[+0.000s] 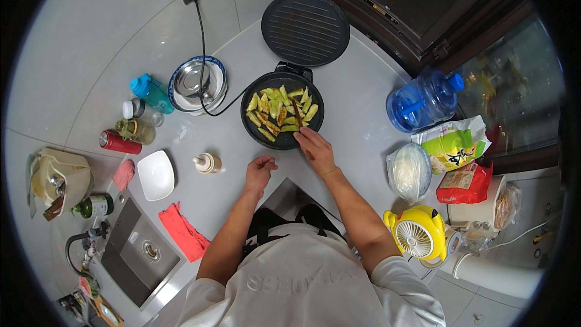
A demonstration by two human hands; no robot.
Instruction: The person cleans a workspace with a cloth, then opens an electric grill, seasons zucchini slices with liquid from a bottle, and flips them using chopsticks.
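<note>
A round black electric griddle [250,132] stands on the grey counter, its ridged lid [305,27] swung fully back. Several browned, yellow-green vegetable wedges [273,108] lie spread across the cooking plate. Brown chopsticks [297,112] reach down among the wedges from my right hand [317,149], which grips them at the griddle's front right rim. My left hand [260,170] hovers just in front of the griddle with fingers loosely curled; nothing is visible in it. An oil bottle with a brush or dropper top [208,163] stands to its left.
A power cord [199,27] runs from the wall sockets across stacked bowls [219,67] to the griddle. At left are drink bottles [156,95], a white dish [156,175], red cloth [184,231] and sink [136,254]. At right stand a blue water jug [420,102], food bags [454,145] and yellow fan [415,236].
</note>
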